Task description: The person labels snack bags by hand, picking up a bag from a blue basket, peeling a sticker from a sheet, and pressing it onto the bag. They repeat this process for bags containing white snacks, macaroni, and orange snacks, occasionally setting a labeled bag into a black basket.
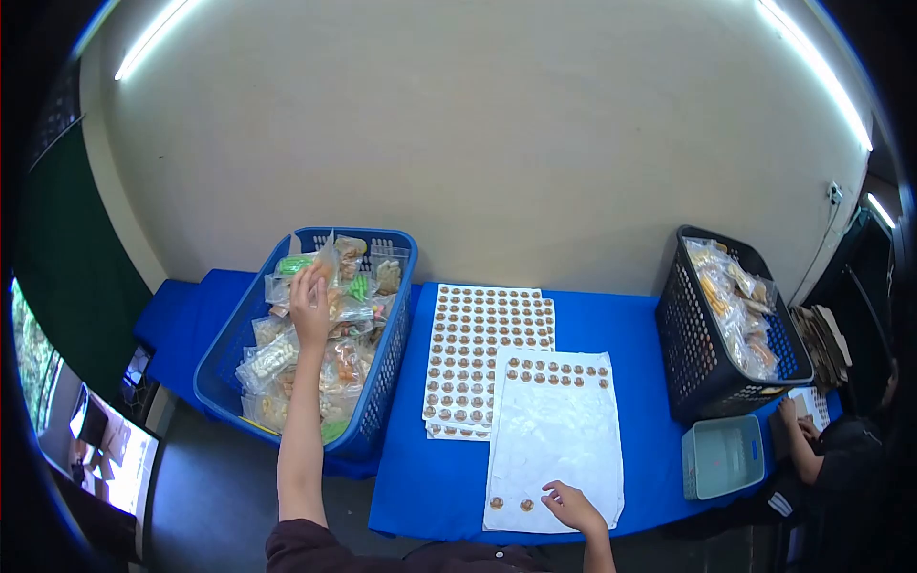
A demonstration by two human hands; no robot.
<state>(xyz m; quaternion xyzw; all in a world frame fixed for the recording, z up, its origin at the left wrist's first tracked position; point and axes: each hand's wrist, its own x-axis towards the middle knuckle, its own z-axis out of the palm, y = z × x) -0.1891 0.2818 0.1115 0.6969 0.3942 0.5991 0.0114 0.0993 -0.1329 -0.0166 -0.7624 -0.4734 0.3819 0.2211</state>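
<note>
My left hand point(308, 298) reaches into the blue basket point(379, 374) on the left. Its fingers are closed on a clear plastic packet point(328, 256) with pale brownish contents. Around it in the basket lie several other packets, some with white pieces point(271, 356), some with green pieces point(359, 286). My right hand point(571, 506) is over the lower edge of a white sticker sheet point(559, 430), fingers loosely bent and apart. Near its fingertips, a round brown sticker point(526, 505) sits on the sheet. Most of this sheet is bare, with stickers along the top and bottom left.
Fuller sticker sheets point(475, 355) lie partly under the front sheet on the blue-covered table point(420, 497). At right stand a black basket point(690, 353) of packets and a pale green tray point(702, 468). Another person point(831, 454) works at the far right, hands near a sheet.
</note>
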